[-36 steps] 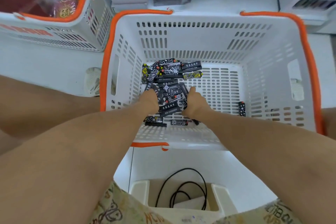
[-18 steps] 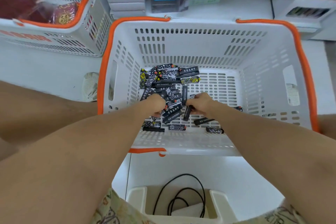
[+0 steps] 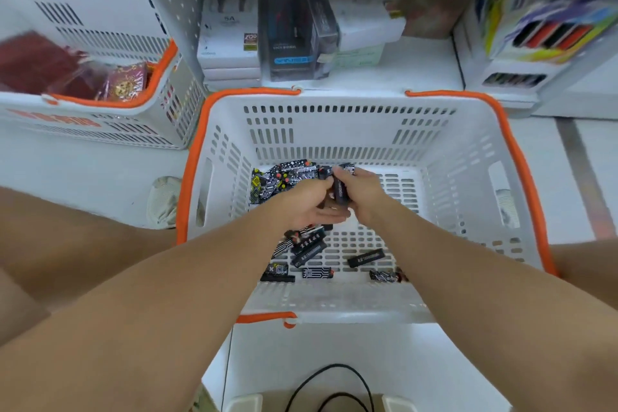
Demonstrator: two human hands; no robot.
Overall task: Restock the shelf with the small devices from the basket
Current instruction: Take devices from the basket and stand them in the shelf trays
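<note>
A white basket with an orange rim (image 3: 475,157) stands on the floor in front of me. Several small black patterned devices (image 3: 311,249) lie scattered on its slotted bottom, with more piled at the back left (image 3: 277,179). Both hands are raised together above the basket floor. My right hand (image 3: 359,192) grips a bunch of black devices (image 3: 339,191) upright. My left hand (image 3: 306,204) is cupped against the same bunch from the left, fingers curled under it. The bottom shelf (image 3: 368,80) lies just behind the basket.
A second white and orange basket (image 3: 110,100) with red packets stands at the left. Boxed goods (image 3: 230,40) and dark packages (image 3: 294,37) stand on the bottom shelf. A pen display (image 3: 548,40) is at the right. A black cable (image 3: 334,388) lies near my feet.
Both hands have lifted off the pile with a bunch of devices and drawn together. The view has tilted up, showing more of the shelf.
</note>
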